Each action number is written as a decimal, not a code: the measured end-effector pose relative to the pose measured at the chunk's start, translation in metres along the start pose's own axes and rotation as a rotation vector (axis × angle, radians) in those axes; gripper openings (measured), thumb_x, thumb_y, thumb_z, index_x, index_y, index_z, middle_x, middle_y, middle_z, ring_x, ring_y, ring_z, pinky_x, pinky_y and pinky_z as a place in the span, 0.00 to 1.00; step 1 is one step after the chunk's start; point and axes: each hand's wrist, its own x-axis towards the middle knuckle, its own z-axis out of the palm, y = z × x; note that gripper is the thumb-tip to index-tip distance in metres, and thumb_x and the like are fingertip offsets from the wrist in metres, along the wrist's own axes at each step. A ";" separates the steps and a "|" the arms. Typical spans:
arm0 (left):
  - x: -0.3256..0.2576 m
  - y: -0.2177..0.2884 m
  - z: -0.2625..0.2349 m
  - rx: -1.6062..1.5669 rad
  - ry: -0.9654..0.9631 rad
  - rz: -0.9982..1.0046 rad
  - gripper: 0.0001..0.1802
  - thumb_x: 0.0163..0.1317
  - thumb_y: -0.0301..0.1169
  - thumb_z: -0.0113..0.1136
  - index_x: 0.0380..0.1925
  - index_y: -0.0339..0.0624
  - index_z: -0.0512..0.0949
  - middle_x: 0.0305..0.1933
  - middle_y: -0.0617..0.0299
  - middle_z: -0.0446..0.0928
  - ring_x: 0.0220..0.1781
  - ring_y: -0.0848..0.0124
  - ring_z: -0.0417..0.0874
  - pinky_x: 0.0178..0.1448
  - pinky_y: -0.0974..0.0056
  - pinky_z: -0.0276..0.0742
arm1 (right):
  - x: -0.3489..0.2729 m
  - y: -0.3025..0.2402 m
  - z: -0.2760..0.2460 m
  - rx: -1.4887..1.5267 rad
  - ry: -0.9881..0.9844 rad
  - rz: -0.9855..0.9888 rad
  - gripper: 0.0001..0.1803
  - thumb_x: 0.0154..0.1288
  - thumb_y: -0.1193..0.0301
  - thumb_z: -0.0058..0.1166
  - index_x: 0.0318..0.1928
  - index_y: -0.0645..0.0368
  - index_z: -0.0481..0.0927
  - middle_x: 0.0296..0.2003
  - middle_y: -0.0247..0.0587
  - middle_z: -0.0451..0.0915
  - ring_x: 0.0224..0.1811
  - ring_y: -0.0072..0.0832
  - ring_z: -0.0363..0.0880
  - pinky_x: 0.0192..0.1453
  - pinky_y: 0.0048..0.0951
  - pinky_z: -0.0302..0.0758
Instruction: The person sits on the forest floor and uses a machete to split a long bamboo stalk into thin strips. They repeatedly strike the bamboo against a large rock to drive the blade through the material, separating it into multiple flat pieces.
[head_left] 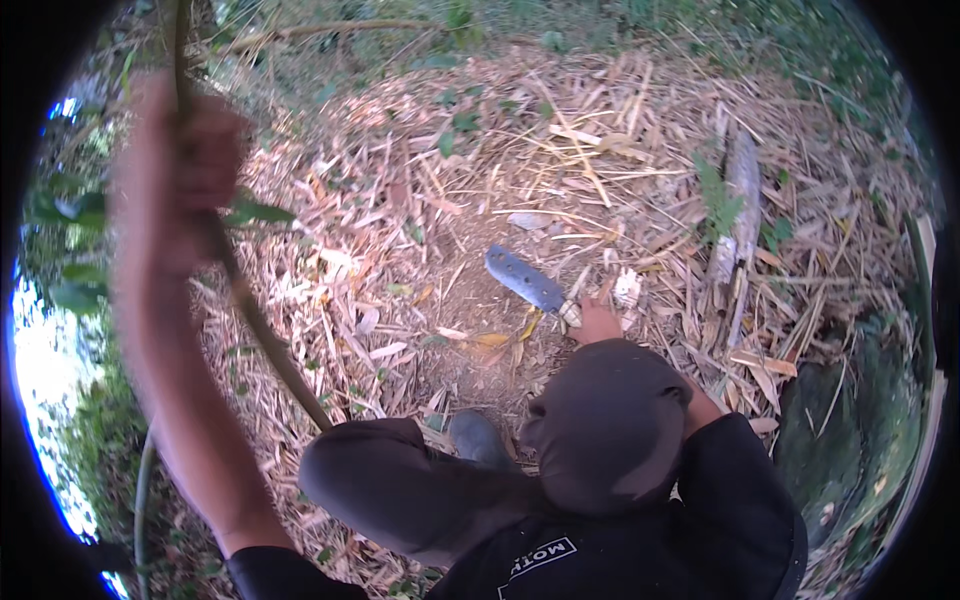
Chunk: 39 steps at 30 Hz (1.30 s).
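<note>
My left hand point(190, 170) is raised at the upper left, closed round a long green-brown stem point(265, 335) and blurred by motion. The stem runs from the top edge down through the fist to beside my left knee. Low at the centre right, my right hand point(598, 324) is on the handle of a broad knife point(525, 278). Its dark, blunt-ended blade has a row of holes and points to the upper left, just over or on the ground. One finger sticks out from the handle, and my right knee hides part of that arm.
Dry leaves and split stalks point(400, 200) cover the ground around a patch of bare soil. A weathered piece of wood point(738, 200) lies at the right, with a large dark green-grey surface point(850, 440) below it. Green plants point(65, 250) line the left side. My boot point(478, 438) is near the centre.
</note>
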 end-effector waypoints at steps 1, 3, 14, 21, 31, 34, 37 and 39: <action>0.007 -0.032 0.036 0.179 0.089 -0.093 0.30 0.74 0.64 0.43 0.22 0.56 0.67 0.16 0.80 0.61 0.12 0.87 0.54 0.13 0.74 0.48 | 0.006 -0.014 -0.011 0.036 -0.078 -0.009 0.40 0.52 0.56 0.69 0.60 0.64 0.70 0.45 0.58 0.84 0.48 0.54 0.84 0.52 0.49 0.80; 0.017 -0.124 0.080 0.318 -0.021 -0.220 0.26 0.75 0.55 0.41 0.29 0.45 0.72 0.19 0.65 0.68 0.18 0.73 0.67 0.21 0.63 0.61 | 0.002 -0.009 -0.028 0.100 -0.152 0.042 0.43 0.47 0.55 0.70 0.60 0.66 0.71 0.47 0.60 0.83 0.51 0.53 0.83 0.56 0.46 0.79; -0.016 -0.367 0.249 0.626 -0.171 -0.169 0.27 0.69 0.51 0.48 0.43 0.38 0.84 0.33 0.35 0.83 0.38 0.42 0.86 0.48 0.44 0.79 | -0.123 0.092 -0.130 0.303 0.000 0.294 0.33 0.45 0.61 0.70 0.51 0.67 0.78 0.45 0.62 0.83 0.49 0.55 0.83 0.56 0.46 0.78; -0.037 -0.467 0.231 0.716 0.068 0.097 0.26 0.67 0.38 0.57 0.58 0.31 0.74 0.61 0.38 0.75 0.64 0.42 0.74 0.69 0.45 0.68 | -0.192 0.159 -0.100 0.365 -0.057 0.449 0.37 0.45 0.64 0.66 0.56 0.69 0.75 0.47 0.63 0.83 0.52 0.54 0.83 0.59 0.43 0.77; -0.131 -0.520 0.115 0.983 -0.278 -0.110 0.19 0.64 0.42 0.61 0.48 0.42 0.77 0.52 0.46 0.75 0.59 0.46 0.74 0.62 0.46 0.73 | -0.166 0.130 -0.108 0.605 -0.182 0.476 0.19 0.58 0.68 0.63 0.47 0.68 0.81 0.26 0.42 0.83 0.24 0.28 0.82 0.33 0.31 0.79; -0.115 -0.516 0.127 0.989 -0.298 -0.109 0.21 0.63 0.46 0.63 0.48 0.42 0.77 0.53 0.47 0.75 0.60 0.48 0.74 0.64 0.47 0.72 | -0.168 0.141 -0.100 0.665 -0.159 0.466 0.17 0.61 0.68 0.62 0.46 0.68 0.81 0.23 0.38 0.82 0.24 0.26 0.82 0.32 0.30 0.79; -0.107 -0.526 0.127 0.997 -0.338 -0.091 0.24 0.64 0.49 0.63 0.48 0.40 0.77 0.53 0.43 0.77 0.59 0.46 0.76 0.62 0.46 0.73 | -0.165 0.125 -0.109 0.635 -0.160 0.470 0.17 0.60 0.68 0.63 0.46 0.67 0.81 0.24 0.38 0.82 0.23 0.26 0.82 0.32 0.30 0.78; -0.096 -0.528 0.133 1.008 -0.414 -0.129 0.27 0.65 0.52 0.63 0.49 0.38 0.77 0.53 0.41 0.78 0.58 0.45 0.78 0.61 0.45 0.74 | -0.165 0.126 -0.106 0.629 -0.157 0.473 0.17 0.61 0.67 0.63 0.46 0.67 0.81 0.24 0.38 0.82 0.23 0.26 0.82 0.32 0.30 0.79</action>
